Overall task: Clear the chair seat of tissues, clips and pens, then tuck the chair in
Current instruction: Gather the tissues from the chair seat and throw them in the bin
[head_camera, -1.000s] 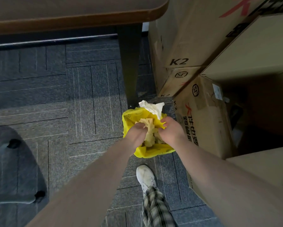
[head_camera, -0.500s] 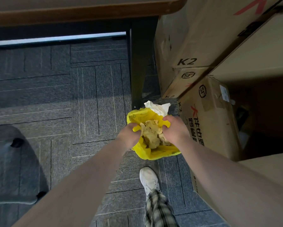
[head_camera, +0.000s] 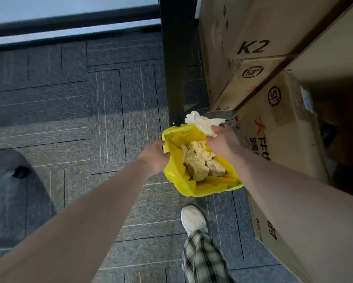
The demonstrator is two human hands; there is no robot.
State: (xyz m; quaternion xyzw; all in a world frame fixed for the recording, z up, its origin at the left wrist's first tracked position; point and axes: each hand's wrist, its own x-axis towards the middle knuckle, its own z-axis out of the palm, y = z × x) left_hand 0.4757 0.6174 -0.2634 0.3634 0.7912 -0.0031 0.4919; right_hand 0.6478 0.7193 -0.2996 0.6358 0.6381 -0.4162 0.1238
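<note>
A yellow plastic bag (head_camera: 179,176) stands open on the carpet beside a dark table leg (head_camera: 175,78). Crumpled tissues (head_camera: 202,162) lie inside it. My left hand (head_camera: 154,156) grips the bag's left rim. My right hand (head_camera: 222,141) holds the right rim, and a white tissue (head_camera: 202,121) sticks out past its fingers at the bag's far edge. The chair shows only as a dark base with a castor (head_camera: 20,172) at the left edge; its seat is out of view.
Stacked cardboard boxes (head_camera: 273,111) fill the right side, close against the bag. A white shoe (head_camera: 193,218) and a checked trouser leg are just below the bag. Grey carpet tiles spread to the left.
Both hands have moved apart from the tissues in the bag's middle to its rims, spreading the opening wider. The view has shifted closer to the bag.
</note>
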